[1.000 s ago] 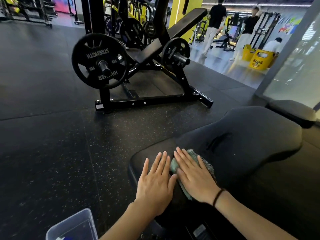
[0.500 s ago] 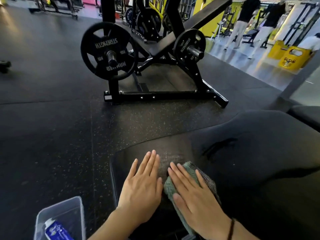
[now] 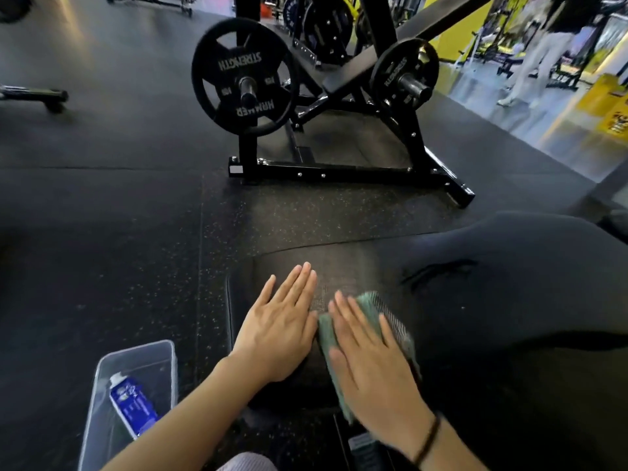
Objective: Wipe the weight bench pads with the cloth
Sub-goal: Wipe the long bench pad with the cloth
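R hand (image 3: 370,365) flat, fingers spread, pressing cloth (image 3: 380,311) on pad (image 3: 356,266); L hand (image 3: 282,331) flat at 9 o'clock. Keep pressure even, overlap strokes.

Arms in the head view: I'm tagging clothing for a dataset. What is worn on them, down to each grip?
Both arms are bare as far as the frame shows: there are no sleeves on the left arm or the right arm. The left grip and right grip have no gloves, and no ring shows. The only item is a thin dark band around the right wrist.
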`<state>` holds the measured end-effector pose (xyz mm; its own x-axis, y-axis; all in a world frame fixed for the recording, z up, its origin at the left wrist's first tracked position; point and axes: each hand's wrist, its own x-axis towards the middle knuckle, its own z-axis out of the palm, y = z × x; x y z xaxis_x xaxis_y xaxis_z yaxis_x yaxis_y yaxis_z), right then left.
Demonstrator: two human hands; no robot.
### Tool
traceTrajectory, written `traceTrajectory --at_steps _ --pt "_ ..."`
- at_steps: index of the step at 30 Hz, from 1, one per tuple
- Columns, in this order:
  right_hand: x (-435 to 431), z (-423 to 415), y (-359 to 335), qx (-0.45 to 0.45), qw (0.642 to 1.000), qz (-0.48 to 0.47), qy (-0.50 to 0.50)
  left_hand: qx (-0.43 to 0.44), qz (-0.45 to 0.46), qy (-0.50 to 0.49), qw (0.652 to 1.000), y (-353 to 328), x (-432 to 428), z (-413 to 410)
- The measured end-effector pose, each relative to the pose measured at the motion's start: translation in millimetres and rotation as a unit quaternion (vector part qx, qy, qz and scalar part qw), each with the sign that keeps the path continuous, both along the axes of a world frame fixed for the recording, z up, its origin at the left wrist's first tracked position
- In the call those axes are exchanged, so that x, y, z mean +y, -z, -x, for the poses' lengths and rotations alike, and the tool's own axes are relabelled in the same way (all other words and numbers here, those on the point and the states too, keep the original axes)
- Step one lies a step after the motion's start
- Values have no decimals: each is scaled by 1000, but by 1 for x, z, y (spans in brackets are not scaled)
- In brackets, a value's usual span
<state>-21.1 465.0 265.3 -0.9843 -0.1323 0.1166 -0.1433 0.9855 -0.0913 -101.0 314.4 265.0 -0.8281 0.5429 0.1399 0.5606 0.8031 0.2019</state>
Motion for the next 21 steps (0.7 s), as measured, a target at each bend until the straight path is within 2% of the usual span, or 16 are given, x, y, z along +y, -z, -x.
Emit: traceTrajectory --at_steps 2,4,8,10,12,15,17,19,21 --pt "7 -18 -1 -34 999 7 -10 -12 -7 3 1000 0 0 0" --pt "31 8 -7 -23 1000 -10 3 -15 -9 8 1000 -1 0 0" --pt "105 111 -19 -98 978 8 185 -18 -15 7 1000 -3 0 0" --pt "102 139 -21 -102 969 15 223 -23 -20 4 1000 -3 0 0" --pt "59 141 -15 -69 983 -2 169 -7 -17 -3 1000 0 1 1" --pt "-7 110 -6 -30 999 7 8 31 -1 -12 999 5 0 3" --pt "12 112 -9 -31 999 13 -20 46 4 -16 999 8 0 4" --pt "71 130 -15 -8 998 -13 53 50 -2 -13 999 8 -1 4" --pt "136 146 -25 -45 976 9 215 60 -1 -13 998 11 -1 4"
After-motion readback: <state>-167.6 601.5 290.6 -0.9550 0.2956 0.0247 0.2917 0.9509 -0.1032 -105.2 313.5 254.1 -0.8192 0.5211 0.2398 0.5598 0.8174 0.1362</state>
